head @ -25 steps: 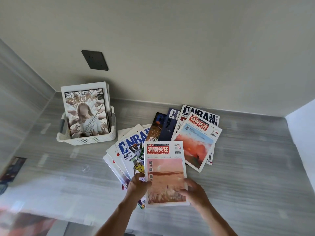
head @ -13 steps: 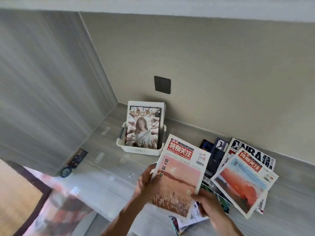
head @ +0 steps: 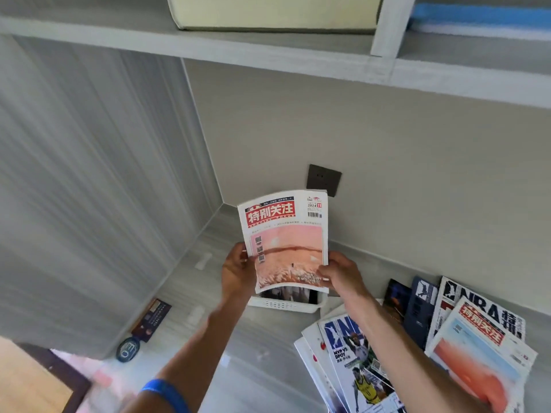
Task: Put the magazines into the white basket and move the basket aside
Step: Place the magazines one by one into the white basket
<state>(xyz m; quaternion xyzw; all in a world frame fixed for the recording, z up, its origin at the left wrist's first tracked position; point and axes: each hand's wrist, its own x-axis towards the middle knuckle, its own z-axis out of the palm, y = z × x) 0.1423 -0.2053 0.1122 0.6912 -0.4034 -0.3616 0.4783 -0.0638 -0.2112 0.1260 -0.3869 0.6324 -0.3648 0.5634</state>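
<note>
- Head view: both hands hold one magazine [head: 286, 242] upright, its red-titled, pink-toned cover facing the camera.
- The left hand [head: 237, 271] grips the magazine's left edge near the bottom, thumb on the cover and fingers curled behind it.
- The right hand [head: 340, 272] pinches the lower right corner, thumb on the front, the other fingers behind.
- The magazine stands directly above the white basket [head: 283, 305], its bottom edge at the basket's opening; whether it touches the basket I cannot tell.
- The basket sits on the grey counter [head: 185, 281], near the corner where the side panel meets the back wall. At least one other magazine already stands inside it, mostly hidden behind the held one.
- A dark wall socket [head: 323, 180] sits on the wall just behind the held magazine's top right corner.
- To the right of the basket, a loose pile of magazines [head: 417, 347] lies fanned out on the counter, several with basketball covers.
- At the counter's left edge lie a dark card [head: 152, 318] and a round badge [head: 128, 349].
- A blue wristband [head: 165, 393] circles the left forearm.
- A shelf [head: 268, 52] runs overhead with a thick book [head: 274, 11] on it.
</note>
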